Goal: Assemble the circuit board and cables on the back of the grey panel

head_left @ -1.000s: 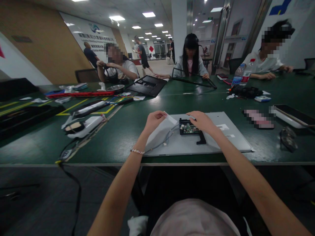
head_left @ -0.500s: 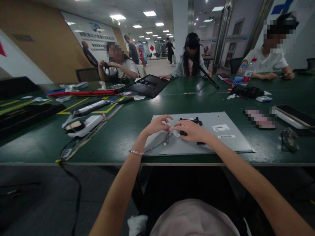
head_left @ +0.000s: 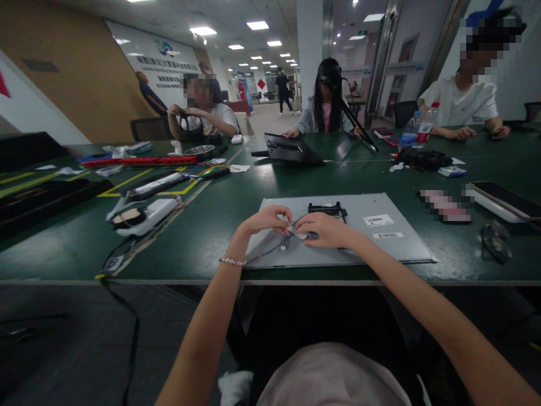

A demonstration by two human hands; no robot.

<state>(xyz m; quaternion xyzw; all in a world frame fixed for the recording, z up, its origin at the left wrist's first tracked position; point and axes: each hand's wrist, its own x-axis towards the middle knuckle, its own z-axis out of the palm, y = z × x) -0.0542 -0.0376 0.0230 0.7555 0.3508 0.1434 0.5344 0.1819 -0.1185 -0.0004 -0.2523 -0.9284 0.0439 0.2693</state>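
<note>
A flat grey panel (head_left: 350,248) with white labels (head_left: 378,220) lies near the table's front edge. Above its left part, my left hand (head_left: 269,220) pinches a small whitish strip (head_left: 301,233). Close beside it on the right, my right hand (head_left: 327,230) has its fingers bent round the other end of that strip. Behind my right hand a black bracket-like part (head_left: 327,210) rests on the panel, partly hidden by the hand. A thin grey cable (head_left: 270,252) with a small connector runs below my left hand.
On the green table (head_left: 211,231), a white device (head_left: 147,217) lies left, and a pink phone (head_left: 444,206) and a clear crumpled item (head_left: 495,241) lie right. Bottles (head_left: 426,127) stand farther back. Across the table a person holds a tilted black panel (head_left: 291,149). Other people sit opposite.
Both hands have shifted slightly down, and the fingers of my right hand have come closer to the strip. Across the table, the black panel has been turned and tilted up to the right.
</note>
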